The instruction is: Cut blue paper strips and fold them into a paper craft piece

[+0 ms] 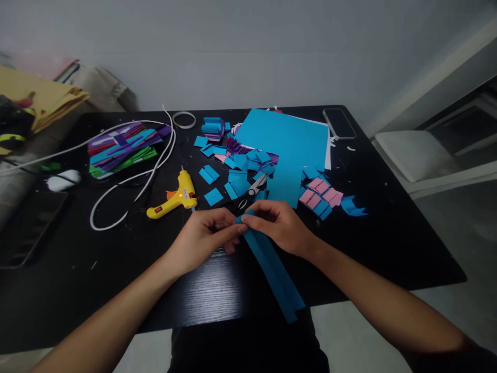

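Between both hands I hold a long blue paper strip (272,267), pinched at its far end and hanging toward the table's front edge. It looks folded lengthwise. My left hand (209,233) grips that end with thumb and fingers. My right hand (283,225) pinches the same end, its thumb close to the left thumb. Just beyond the hands lie scissors (252,191), partly among small folded blue paper pieces (237,184). Left of them a yellow glue gun (174,197) rests on its side. A large blue sheet (287,140) lies behind.
Bundled coloured paper strips (122,147) and a looped white cable (93,207) lie on the left of the black table (128,285). A joined pink and blue paper piece (320,197) sits right of the sheet. A phone (339,123) lies at the back right, a tape roll (184,120) at the back.
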`<state>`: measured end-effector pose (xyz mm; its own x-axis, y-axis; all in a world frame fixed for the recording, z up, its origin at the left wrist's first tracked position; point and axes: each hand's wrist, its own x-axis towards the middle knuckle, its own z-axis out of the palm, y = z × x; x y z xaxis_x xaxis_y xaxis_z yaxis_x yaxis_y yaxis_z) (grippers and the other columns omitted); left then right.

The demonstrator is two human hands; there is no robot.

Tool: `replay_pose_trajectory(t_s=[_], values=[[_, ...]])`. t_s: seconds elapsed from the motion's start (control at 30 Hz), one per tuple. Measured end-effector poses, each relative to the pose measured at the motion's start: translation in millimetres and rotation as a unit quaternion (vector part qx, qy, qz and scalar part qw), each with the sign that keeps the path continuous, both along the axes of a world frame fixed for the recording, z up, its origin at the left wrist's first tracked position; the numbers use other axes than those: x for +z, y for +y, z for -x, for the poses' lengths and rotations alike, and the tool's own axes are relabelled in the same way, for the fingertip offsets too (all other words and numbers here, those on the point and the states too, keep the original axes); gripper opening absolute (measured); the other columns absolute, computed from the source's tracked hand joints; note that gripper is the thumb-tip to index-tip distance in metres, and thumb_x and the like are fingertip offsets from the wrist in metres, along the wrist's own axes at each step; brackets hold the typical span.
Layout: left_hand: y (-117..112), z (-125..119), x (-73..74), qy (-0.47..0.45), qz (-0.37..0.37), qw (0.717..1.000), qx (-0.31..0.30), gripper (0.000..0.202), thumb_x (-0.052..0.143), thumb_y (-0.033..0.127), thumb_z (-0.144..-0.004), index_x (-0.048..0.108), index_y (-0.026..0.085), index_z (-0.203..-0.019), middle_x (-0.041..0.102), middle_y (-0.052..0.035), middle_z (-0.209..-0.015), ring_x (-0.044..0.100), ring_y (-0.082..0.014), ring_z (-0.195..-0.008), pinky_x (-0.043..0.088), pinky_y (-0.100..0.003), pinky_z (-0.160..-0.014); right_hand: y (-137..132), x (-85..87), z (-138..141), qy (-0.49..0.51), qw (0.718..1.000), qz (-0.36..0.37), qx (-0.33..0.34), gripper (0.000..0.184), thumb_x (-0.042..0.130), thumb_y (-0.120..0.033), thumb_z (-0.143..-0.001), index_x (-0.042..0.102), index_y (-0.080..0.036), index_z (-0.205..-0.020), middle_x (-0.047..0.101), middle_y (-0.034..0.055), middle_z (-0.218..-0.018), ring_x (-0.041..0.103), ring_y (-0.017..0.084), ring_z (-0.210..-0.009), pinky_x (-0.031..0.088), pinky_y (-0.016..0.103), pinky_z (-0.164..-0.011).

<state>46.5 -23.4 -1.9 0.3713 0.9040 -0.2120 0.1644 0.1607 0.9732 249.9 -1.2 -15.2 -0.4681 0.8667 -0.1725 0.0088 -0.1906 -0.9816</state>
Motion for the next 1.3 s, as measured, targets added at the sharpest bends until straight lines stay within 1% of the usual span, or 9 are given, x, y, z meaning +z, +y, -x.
replay_pose_trajectory(t_s=[0.17,0.27,0.33,0.43,0.5,0.73,0.93,1.07,1.3], values=[[0.4,3.1,-1.2,0.011,-0.047,0.999,-0.015,0.02,0.068,0.034,-0.095,0.069,0.017,-0.083,0.071,0.0007,-0.066,0.07,-0.0121,-0.06,0.055,-0.021,-0.058,1.1,-1.8,-1.4,0.008,1.0,-0.013,-0.004,0.028,0.079,-0.045,-0.087,0.074,-0.018,-0.085,0.068,0.0002,-0.077,0.059,0.012,-0.068,0.044,0.025,-0.062],[1.7,6.5,-3.3,0.038,-0.129,0.991,0.023,0.012,0.075,0.029,-0.091,0.074,0.018,-0.095,0.074,0.001,-0.072,0.071,-0.0117,-0.066,0.056,-0.02,-0.063,2.0,-0.9,-2.4,0.011,1.0,-0.014,-0.005,0.028,0.079,-0.045,-0.087,0.073,-0.018,-0.084,0.067,-0.0009,-0.076,0.057,0.012,-0.067,0.044,0.025,-0.061],[2.1,8.2,-3.9,0.063,-0.197,0.977,0.053,0.016,0.081,0.026,-0.086,0.077,0.021,-0.101,0.078,0.0005,-0.08,0.072,-0.0121,-0.072,0.058,-0.021,-0.07,2.2,0.5,-2.6,0.013,1.0,-0.001,-0.005,0.028,0.079,-0.046,-0.086,0.073,-0.018,-0.084,0.066,-0.0013,-0.076,0.057,0.012,-0.066,0.044,0.025,-0.061],[1.5,9.2,-3.3,0.097,-0.271,0.955,0.069,0.014,0.082,0.023,-0.086,0.081,0.024,-0.099,0.08,0.0002,-0.086,0.072,-0.0129,-0.075,0.058,-0.022,-0.07,1.3,2.4,-2.5,0.02,1.0,0.016,0.001,0.03,0.079,-0.048,-0.086,0.072,-0.019,-0.084,0.067,-0.001,-0.075,0.059,0.012,-0.066,0.046,0.025,-0.059],[0.5,8.9,-2.5,0.101,-0.294,0.948,0.072,0.011,0.082,0.021,-0.085,0.082,0.024,-0.096,0.081,-0.0001,-0.086,0.072,-0.0136,-0.074,0.057,-0.022,-0.068,0.5,2.7,-2.2,0.02,1.0,0.015,0.006,0.031,0.078,-0.049,-0.086,0.071,-0.019,-0.083,0.068,-0.0006,-0.074,0.06,0.013,-0.065,0.046,0.025,-0.058],[-0.8,8.0,-1.3,0.099,-0.266,0.956,0.08,0.008,0.081,0.022,-0.084,0.084,0.025,-0.091,0.083,-0.0012,-0.088,0.077,-0.0174,-0.079,0.061,-0.026,-0.071,-0.2,-1.2,-1.2,0.003,1.0,-0.005,0.0,0.033,0.078,-0.051,-0.086,0.071,-0.019,-0.082,0.068,-0.0005,-0.071,0.06,0.012,-0.062,0.045,0.024,-0.054],[-0.6,6.5,-1.6,0.078,-0.25,0.961,0.085,0.01,0.079,0.02,-0.085,0.084,0.025,-0.091,0.083,-0.0005,-0.086,0.076,-0.0158,-0.076,0.06,-0.024,-0.069,-1.6,-2.0,0.0,0.006,1.0,-0.009,-0.014,0.031,0.078,-0.049,-0.086,0.073,-0.019,-0.083,0.069,0.0,-0.072,0.061,0.013,-0.063,0.046,0.025,-0.055],[-0.2,6.4,-2.8,0.089,-0.243,0.963,0.082,0.009,0.08,0.019,-0.085,0.084,0.025,-0.091,0.082,-0.0003,-0.086,0.076,-0.0156,-0.076,0.06,-0.023,-0.069,-2.1,-1.7,0.9,0.003,1.0,-0.014,-0.019,0.032,0.078,-0.049,-0.086,0.073,-0.018,-0.08,0.068,0.0001,-0.071,0.06,0.013,-0.063,0.045,0.025,-0.055],[2.7,11.2,-4.2,0.097,-0.226,0.966,0.083,0.015,0.082,0.026,-0.085,0.084,0.027,-0.1,0.083,-0.0009,-0.088,0.075,-0.0164,-0.077,0.06,-0.024,-0.069,-0.2,-1.0,-0.2,0.021,0.999,0.004,-0.023,0.029,0.08,-0.047,-0.085,0.074,-0.019,-0.083,0.069,-0.0005,-0.073,0.061,0.013,-0.063,0.047,0.025,-0.056]])
